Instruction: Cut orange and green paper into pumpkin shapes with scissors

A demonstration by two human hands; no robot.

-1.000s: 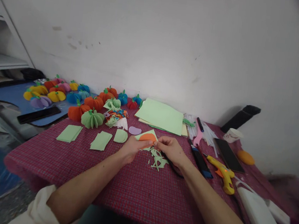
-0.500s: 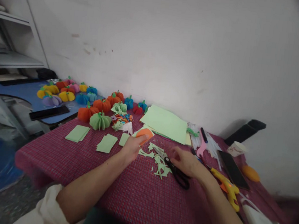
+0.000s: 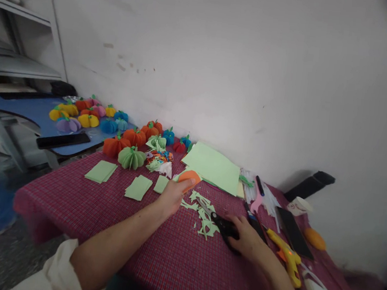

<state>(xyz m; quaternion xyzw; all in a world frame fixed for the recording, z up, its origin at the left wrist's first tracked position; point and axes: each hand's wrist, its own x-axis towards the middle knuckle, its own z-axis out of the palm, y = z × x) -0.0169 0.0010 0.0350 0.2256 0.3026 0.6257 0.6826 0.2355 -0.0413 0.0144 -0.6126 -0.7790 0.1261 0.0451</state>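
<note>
My left hand (image 3: 173,197) pinches an orange paper piece (image 3: 190,178) with pale green paper behind it, held above the table. My right hand (image 3: 248,237) lies over the handles of black-handled scissors (image 3: 218,219), its fingers spread and touching them. The scissors rest on the table, blades toward the pale green paper scraps (image 3: 206,227). Small stacks of green paper rectangles, one at the left (image 3: 100,171) and another nearer the middle (image 3: 138,187), lie left of my left hand.
Large green sheets (image 3: 211,167) lie by the wall. Several paper pumpkins (image 3: 131,158) and colourful scraps (image 3: 159,157) sit at the back left. On the right are a yellow glue gun (image 3: 285,256), a dark phone (image 3: 295,232), pink-handled scissors (image 3: 257,200) and a paper cup (image 3: 299,206).
My right hand has moved down onto the scissors' handles, its fingers spreading from a bent pose. The left hand still holds the orange piece. The view has shifted slightly.
</note>
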